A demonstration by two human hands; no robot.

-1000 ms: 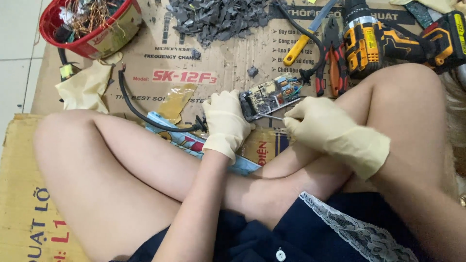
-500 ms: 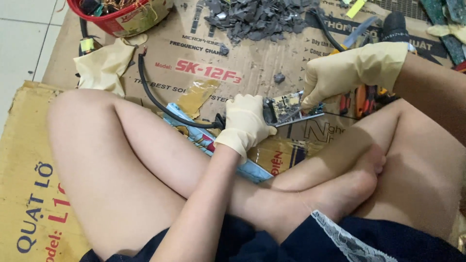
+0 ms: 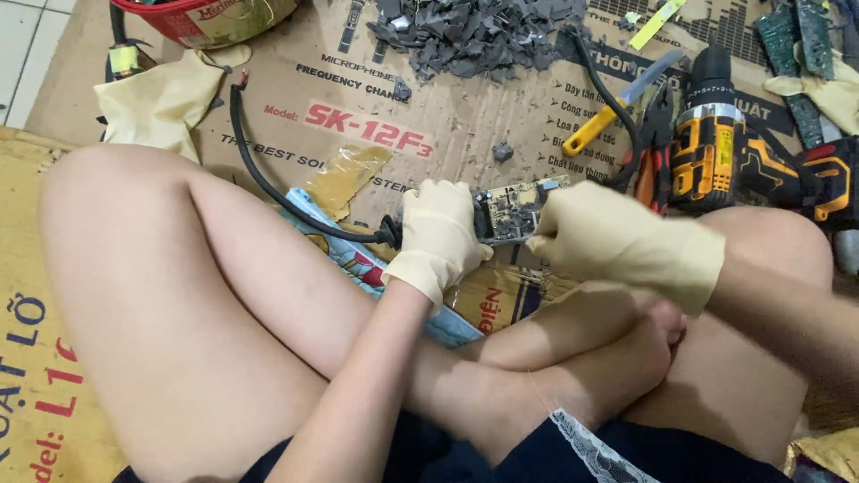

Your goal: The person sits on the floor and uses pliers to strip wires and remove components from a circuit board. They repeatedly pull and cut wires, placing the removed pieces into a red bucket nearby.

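Cardboard sheet (image 3: 465, 116) covers the floor as a work mat. Left hand (image 3: 438, 234) clamps the circuit board (image 3: 512, 211) at centre, above the crossed legs, likely to steady it; black cable (image 3: 268, 183) trails left. Right hand (image 3: 608, 237) pinches the board's right edge. Cordless drill (image 3: 716, 143) parked far right, within reach.

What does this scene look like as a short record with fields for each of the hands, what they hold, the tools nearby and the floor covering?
left hand: gloved, gripping the left end of a small circuit board
right hand: gloved, at the right end of the same board
cable: black, runs from the board's left end up across the cardboard
tools: cordless drill, yellow and black, right of the hands; pliers beside it; yellow-handled screwdriver
debris: pile of grey fragments at top
floor covering: flattened cardboard
posture: seated cross-legged
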